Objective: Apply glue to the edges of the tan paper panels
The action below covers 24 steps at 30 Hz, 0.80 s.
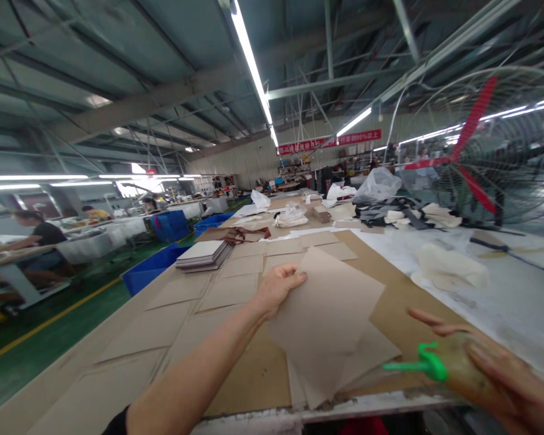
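Observation:
My left hand (278, 290) pinches the edge of a square grey-beige cardboard sheet (329, 308), thumb on top. The sheet is raised at a tilt over a few more cardboard sheets (376, 350) fanned out at the table's near edge. At the lower right, my right hand (503, 374) is wrapped around a yellowish squeeze bottle (469, 371) with a green nozzle (435, 365). Its index finger stretches out above the bottle, and the nozzle points left toward the sheets. This hand is blurred by motion.
Rows of cardboard pieces (226, 293) lie along the table's left side, with a stack of boards (204, 255) beyond. Blue bins (152, 266) stand left of the table. Cloth scraps (394, 211) and a large fan (494, 145) are at the right. A person (40, 232) sits far left.

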Each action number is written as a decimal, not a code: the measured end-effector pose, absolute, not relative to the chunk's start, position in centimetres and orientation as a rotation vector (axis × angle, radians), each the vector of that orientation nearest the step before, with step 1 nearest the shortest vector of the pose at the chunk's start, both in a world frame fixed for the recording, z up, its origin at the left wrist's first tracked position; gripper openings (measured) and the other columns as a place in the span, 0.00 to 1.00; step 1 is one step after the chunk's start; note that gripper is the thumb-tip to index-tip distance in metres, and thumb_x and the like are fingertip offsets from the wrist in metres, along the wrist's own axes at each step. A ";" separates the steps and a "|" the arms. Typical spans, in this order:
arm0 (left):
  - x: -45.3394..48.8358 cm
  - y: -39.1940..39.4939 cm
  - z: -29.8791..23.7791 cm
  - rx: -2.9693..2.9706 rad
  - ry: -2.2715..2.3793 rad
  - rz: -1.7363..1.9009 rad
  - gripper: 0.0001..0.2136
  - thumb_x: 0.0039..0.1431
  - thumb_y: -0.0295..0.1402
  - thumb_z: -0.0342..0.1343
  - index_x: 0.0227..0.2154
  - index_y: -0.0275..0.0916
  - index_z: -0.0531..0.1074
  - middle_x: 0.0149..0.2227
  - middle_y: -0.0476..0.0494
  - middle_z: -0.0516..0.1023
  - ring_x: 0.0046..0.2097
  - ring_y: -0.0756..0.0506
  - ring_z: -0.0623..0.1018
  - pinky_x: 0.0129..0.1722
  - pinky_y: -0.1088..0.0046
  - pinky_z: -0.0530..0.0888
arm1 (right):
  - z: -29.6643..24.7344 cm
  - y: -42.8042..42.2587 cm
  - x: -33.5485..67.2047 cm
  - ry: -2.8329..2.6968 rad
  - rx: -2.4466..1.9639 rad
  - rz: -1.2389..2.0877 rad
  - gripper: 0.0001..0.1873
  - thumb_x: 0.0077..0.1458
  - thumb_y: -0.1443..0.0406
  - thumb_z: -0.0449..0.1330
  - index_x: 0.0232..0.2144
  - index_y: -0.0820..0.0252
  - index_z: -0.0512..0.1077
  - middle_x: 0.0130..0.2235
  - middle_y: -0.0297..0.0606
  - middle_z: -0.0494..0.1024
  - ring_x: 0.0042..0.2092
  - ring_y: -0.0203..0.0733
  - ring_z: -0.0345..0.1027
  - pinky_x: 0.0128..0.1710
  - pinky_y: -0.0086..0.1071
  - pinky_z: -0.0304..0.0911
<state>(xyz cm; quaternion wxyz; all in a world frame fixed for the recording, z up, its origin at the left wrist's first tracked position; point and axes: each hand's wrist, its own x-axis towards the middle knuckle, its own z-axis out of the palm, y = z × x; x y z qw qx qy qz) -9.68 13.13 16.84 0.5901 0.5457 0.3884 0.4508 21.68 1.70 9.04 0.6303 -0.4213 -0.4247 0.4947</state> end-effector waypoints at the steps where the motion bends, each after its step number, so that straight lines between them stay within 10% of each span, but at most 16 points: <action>1: -9.0 13.0 17.0 1.306 0.892 1.009 0.17 0.42 0.39 0.66 0.34 0.36 0.75 0.27 0.43 0.78 0.23 0.47 0.75 0.22 0.75 0.70 | 9.4 1.3 20.6 -0.975 -0.922 1.181 0.17 0.42 0.51 0.64 0.33 0.54 0.76 0.56 0.44 0.65 0.52 0.62 0.62 0.38 0.45 0.68; 7: -7.2 11.6 16.9 1.425 0.872 0.844 0.17 0.43 0.41 0.66 0.35 0.37 0.77 0.30 0.42 0.79 0.26 0.46 0.76 0.23 0.76 0.68 | 9.6 -0.3 17.1 -0.938 -0.897 1.459 0.25 0.45 0.53 0.64 0.45 0.59 0.73 0.33 0.43 0.76 0.32 0.49 0.70 0.30 0.34 0.67; 15: -12.2 6.5 14.1 1.039 0.840 1.134 0.17 0.51 0.40 0.59 0.44 0.42 0.73 0.42 0.39 0.75 0.40 0.44 0.75 0.36 0.71 0.73 | 6.9 -0.5 18.0 -0.544 -0.890 1.317 0.25 0.47 0.53 0.62 0.48 0.54 0.72 0.53 0.40 0.70 0.53 0.56 0.61 0.39 0.33 0.71; 19: -11.8 0.9 8.4 0.964 0.740 0.944 0.22 0.39 0.28 0.66 0.42 0.46 0.73 0.42 0.40 0.74 0.37 0.45 0.76 0.31 0.73 0.72 | 5.2 -1.2 17.0 -0.364 -0.891 1.313 0.20 0.49 0.52 0.60 0.45 0.46 0.73 0.54 0.32 0.68 0.56 0.52 0.58 0.36 0.28 0.72; 24: -6.4 -2.6 2.9 0.960 0.559 0.837 0.28 0.39 0.51 0.66 0.43 0.42 0.73 0.35 0.37 0.77 0.29 0.47 0.76 0.24 0.77 0.65 | 3.0 -2.5 13.4 -0.410 -0.875 1.456 0.27 0.49 0.51 0.60 0.51 0.48 0.69 0.56 0.35 0.66 0.56 0.56 0.57 0.35 0.34 0.73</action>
